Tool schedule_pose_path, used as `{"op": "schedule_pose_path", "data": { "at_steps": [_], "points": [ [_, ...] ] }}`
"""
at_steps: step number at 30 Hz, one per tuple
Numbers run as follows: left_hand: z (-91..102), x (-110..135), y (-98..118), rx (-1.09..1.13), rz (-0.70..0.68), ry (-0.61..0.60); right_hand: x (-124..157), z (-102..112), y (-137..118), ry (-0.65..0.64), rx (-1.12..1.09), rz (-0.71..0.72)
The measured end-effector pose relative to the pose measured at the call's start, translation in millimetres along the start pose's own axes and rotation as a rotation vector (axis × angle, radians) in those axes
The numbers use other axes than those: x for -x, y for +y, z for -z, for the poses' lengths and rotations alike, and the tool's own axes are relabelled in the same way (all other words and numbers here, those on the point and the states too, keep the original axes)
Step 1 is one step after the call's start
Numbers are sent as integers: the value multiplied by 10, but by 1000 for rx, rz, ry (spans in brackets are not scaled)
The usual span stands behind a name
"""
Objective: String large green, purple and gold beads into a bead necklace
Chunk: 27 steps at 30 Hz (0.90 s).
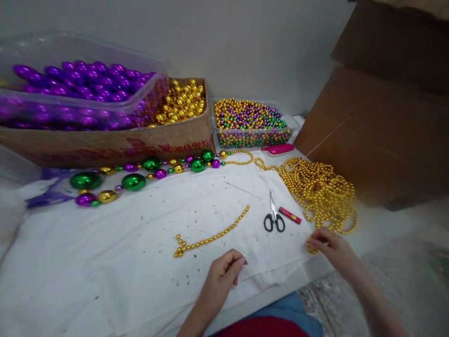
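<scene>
My left hand rests low over the white cloth with its fingers curled closed. I cannot make out whether anything is between them. At the cloth's right edge, my right hand pinches a small bunch of gold beads. A short gold bead strand lies in front of my left hand, with a few beads bunched at its left end. Black-handled scissors and a red lighter lie between the strand and a heap of gold bead strings.
A multicoloured bead necklace stretches along the back. Behind it stand a carton with gold beads, a clear tub of purple beads and a clear box of mixed beads. A pink-handled object and a large carton are at right.
</scene>
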<state>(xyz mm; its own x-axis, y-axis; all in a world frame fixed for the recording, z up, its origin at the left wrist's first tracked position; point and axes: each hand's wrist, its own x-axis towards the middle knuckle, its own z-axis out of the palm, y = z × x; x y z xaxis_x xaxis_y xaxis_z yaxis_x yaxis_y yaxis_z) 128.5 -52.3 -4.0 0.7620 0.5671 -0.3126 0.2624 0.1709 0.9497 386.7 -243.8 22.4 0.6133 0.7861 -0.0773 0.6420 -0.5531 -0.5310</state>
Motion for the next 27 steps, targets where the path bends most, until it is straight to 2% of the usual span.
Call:
{"op": "schedule_pose_path", "data": {
  "at_steps": [1,3,5,7,9,10,13,15,17,19,20,21,22,24,26,27],
  "points": [
    [5,-4,6,-6,-7,-5,108,217,231,51,140,-90],
    [15,-13,12,-20,-18,-16,296,570,552,303,532,-276],
    [17,-22,8,-38,-24,-24,355,696,595,422,685,-299],
    [9,-27,-3,-51,-26,-26,228,543,376,437,567,-199],
    [-10,-24,-10,-54,-24,-18,-41,200,21,302,380,-19],
    [-21,-18,-8,-46,-19,-11,-196,11,-156,257,363,34],
    [-42,20,41,44,29,35,-602,-386,-496,240,349,79],
    [-41,57,115,159,77,58,-774,-432,-528,274,341,57],
    [-32,88,215,291,103,65,-853,-356,-493,332,342,23],
    [-26,99,325,417,108,56,-812,-272,-519,379,292,10],
    [-26,94,379,472,108,50,-739,-258,-581,355,194,16],
    [-28,84,431,519,106,39,-632,-272,-677,281,45,31],
    [-30,70,480,558,100,25,-502,-312,-802,151,-174,47],
    [-24,38,565,601,74,3,-229,-438,-1083,-293,-617,68],
    [13,15,630,585,36,17,-53,-537,-1304,-639,-859,20],
    [47,9,653,553,17,43,-32,-542,-1361,-698,-912,-27]
  ]
}}
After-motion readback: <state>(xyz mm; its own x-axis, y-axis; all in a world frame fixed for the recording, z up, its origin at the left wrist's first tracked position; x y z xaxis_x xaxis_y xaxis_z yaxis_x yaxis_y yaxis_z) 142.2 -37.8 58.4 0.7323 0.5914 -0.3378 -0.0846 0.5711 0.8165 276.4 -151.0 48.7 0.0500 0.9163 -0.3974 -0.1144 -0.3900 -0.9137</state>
